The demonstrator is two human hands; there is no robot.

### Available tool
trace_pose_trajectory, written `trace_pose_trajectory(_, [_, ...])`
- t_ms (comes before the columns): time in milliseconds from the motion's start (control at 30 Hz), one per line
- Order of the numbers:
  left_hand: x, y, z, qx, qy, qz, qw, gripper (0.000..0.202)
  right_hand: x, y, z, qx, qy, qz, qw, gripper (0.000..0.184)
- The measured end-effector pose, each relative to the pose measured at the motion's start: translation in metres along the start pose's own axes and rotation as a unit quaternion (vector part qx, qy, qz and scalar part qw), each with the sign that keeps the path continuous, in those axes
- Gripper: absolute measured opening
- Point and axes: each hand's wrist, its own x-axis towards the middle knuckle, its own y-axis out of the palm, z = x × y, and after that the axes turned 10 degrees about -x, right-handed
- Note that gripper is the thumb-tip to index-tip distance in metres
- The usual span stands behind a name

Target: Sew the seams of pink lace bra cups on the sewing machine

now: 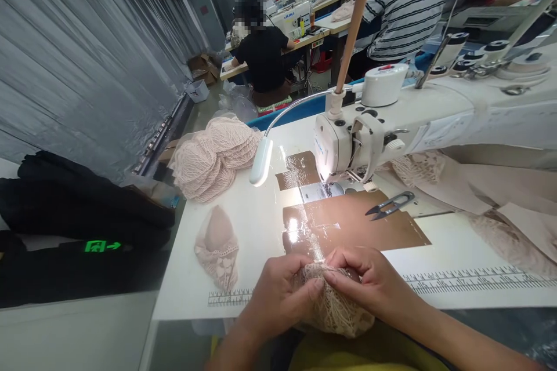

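Note:
Between my two hands, at the table's front edge, is a beige lace bra cup (337, 307). My left hand (285, 290) pinches its upper edge between thumb and fingers. Close beside it, my right hand (363, 278) grips the same edge, thumb on the near side. The lower part of the lace hangs over my lap. Beyond my hands stands a white sewing machine (343, 139), its needle area lit. A pair of thread snips (390, 206) lies on the brown plate (348, 223). Another lace cup (217, 249) rests flat to the left.
A pile of lace pieces (215, 156) sits at the back left. A lamp (261, 162) on a bendy neck hangs over the table (256, 232). More beige fabric (500, 191) lies right, under the machine arm. A ruler strip (470, 281) runs along the front edge. Two people work beyond.

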Motion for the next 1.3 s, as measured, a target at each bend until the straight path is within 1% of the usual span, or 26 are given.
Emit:
trace_pose_trajectory(100, [0.004, 0.003, 0.003, -0.031, -0.001, 0.006, 1.0, 0.027, -0.001, -0.002, -0.003, -0.023, 0.01, -0.008, 1.0, 0.031])
trace_pose_trajectory(167, [0.006, 0.004, 0.004, -0.062, -0.008, 0.006, 0.998, 0.027, 0.0, -0.007, -0.005, -0.024, 0.01, -0.002, 1.0, 0.032])
trace_pose_trajectory(267, [0.007, 0.005, 0.006, -0.091, -0.023, -0.004, 0.996, 0.027, 0.003, -0.015, -0.005, 0.033, 0.007, 0.012, 0.999, 0.029])
trace_pose_trajectory(333, [0.008, 0.007, 0.006, -0.09, -0.029, -0.005, 0.996, 0.028, 0.006, -0.019, -0.004, 0.06, -0.003, 0.026, 0.998, 0.034])
trace_pose_trajectory(367, [0.009, 0.008, 0.007, -0.084, -0.029, -0.004, 0.996, 0.028, 0.007, -0.021, -0.002, 0.052, -0.01, 0.038, 0.998, 0.033])
trace_pose_trajectory(433, [0.01, 0.009, 0.009, -0.071, -0.023, 0.001, 0.997, 0.028, 0.009, -0.022, 0.001, 0.002, -0.02, 0.057, 0.998, 0.025])
trace_pose_trajectory(500, [0.013, 0.01, 0.01, -0.082, -0.018, 0.007, 0.996, 0.028, 0.01, -0.023, 0.003, -0.031, -0.025, 0.06, 0.997, 0.027])
trace_pose_trajectory(567, [0.015, 0.009, 0.01, -0.133, -0.029, 0.028, 0.99, 0.03, 0.01, -0.024, 0.005, -0.027, -0.026, 0.054, 0.998, 0.027])
trace_pose_trajectory(633, [0.018, 0.007, 0.01, -0.195, -0.05, 0.053, 0.978, 0.037, 0.009, -0.027, 0.005, -0.015, -0.026, 0.051, 0.998, 0.026])
trace_pose_trajectory(700, [0.021, 0.008, 0.009, -0.227, -0.064, 0.06, 0.97, 0.04, 0.009, -0.029, 0.005, 0.0, -0.021, 0.053, 0.998, 0.027])
trace_pose_trajectory(800, [0.028, 0.016, 0.011, -0.255, -0.07, 0.026, 0.964, 0.038, 0.011, -0.03, 0.003, 0.04, -0.004, 0.06, 0.997, 0.029])
trace_pose_trajectory(900, [0.034, 0.023, 0.014, -0.33, -0.098, -0.013, 0.939, 0.036, 0.017, -0.032, -0.003, 0.086, 0.01, 0.066, 0.994, 0.031])
trace_pose_trajectory(967, [0.036, 0.019, 0.012, -0.36, -0.111, -0.05, 0.925, 0.032, 0.02, -0.039, -0.009, 0.096, 0.013, 0.058, 0.994, 0.031])
trace_pose_trajectory(1000, [0.036, 0.012, 0.009, -0.358, -0.108, -0.078, 0.924, 0.03, 0.021, -0.044, -0.012, 0.092, 0.016, 0.044, 0.995, 0.031])
trace_pose_trajectory(1067, [0.035, -0.008, -0.001, -0.316, -0.08, -0.143, 0.935, 0.028, 0.018, -0.058, -0.02, 0.066, 0.031, 0.001, 0.997, 0.031])
trace_pose_trajectory(1100, [0.035, -0.02, -0.007, -0.273, -0.053, -0.181, 0.943, 0.028, 0.016, -0.065, -0.023, 0.05, 0.041, -0.026, 0.998, 0.032])
trace_pose_trajectory(1133, [0.036, -0.03, -0.013, -0.207, -0.02, -0.222, 0.953, 0.029, 0.014, -0.072, -0.025, 0.034, 0.054, -0.054, 0.996, 0.032])
trace_pose_trajectory(1167, [0.04, -0.039, -0.019, -0.12, 0.02, -0.258, 0.958, 0.03, 0.012, -0.079, -0.027, 0.018, 0.068, -0.082, 0.994, 0.033])
trace_pose_trajectory(1200, [0.045, -0.044, -0.023, -0.03, 0.06, -0.276, 0.959, 0.031, 0.011, -0.084, -0.028, 0.005, 0.075, -0.107, 0.991, 0.033])
trace_pose_trajectory(1233, [0.054, -0.044, -0.025, 0.051, 0.096, -0.277, 0.955, 0.031, 0.011, -0.087, -0.027, -0.008, 0.074, -0.128, 0.989, 0.032])
trace_pose_trajectory(1267, [0.064, -0.04, -0.025, 0.116, 0.125, -0.261, 0.95, 0.032, 0.013, -0.09, -0.026, -0.027, 0.066, -0.14, 0.988, 0.031])
trace_pose_trajectory(1300, [0.076, -0.032, -0.023, 0.148, 0.143, -0.231, 0.951, 0.031, 0.016, -0.092, -0.024, -0.058, 0.055, -0.14, 0.987, 0.028])
